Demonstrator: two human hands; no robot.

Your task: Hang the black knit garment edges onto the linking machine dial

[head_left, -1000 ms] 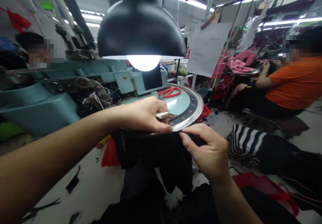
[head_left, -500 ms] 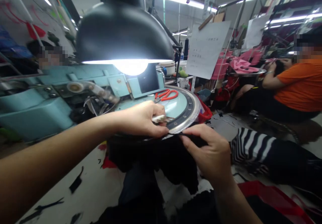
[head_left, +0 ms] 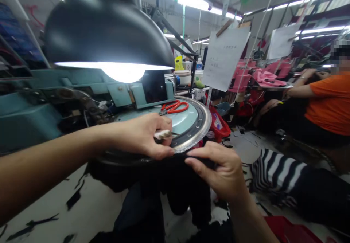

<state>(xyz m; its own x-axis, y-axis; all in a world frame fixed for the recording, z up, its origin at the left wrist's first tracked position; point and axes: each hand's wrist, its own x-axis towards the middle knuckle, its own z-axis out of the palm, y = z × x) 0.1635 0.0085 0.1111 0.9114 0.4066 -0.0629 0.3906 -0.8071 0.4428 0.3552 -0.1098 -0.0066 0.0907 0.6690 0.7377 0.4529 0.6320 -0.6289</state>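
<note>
My left hand (head_left: pixel 153 137) is closed round a small tool with a white wrapped handle (head_left: pixel 162 135) and a thin metal tip; its exact kind is unclear. The thumb of that hand lies at the toothed rim of the round linking-machine dial (head_left: pixel 205 121). Just to the right, my right hand (head_left: pixel 218 166) pinches the edge of black fabric (head_left: pixel 183 188) between thumb and fingers, close to the rim. The fabric hangs below the dial over my lap. Red-handled scissors (head_left: pixel 176 107) lie on the machine's pale green top.
A black lamp (head_left: pixel 109 35) hangs low over the machine. Striped knit fabric (head_left: pixel 281 173) lies at the right, above a red bin (head_left: pixel 287 230). Another red basket (head_left: pixel 221 124) stands behind the dial. A co-worker in an orange top (head_left: pixel 330 97) sits at the far right.
The view has shifted, so the lamp and machine appear farther left. My right hand shows slightly lower, still pinching the fabric; my left keeps the white-handled tool at the rim.
</note>
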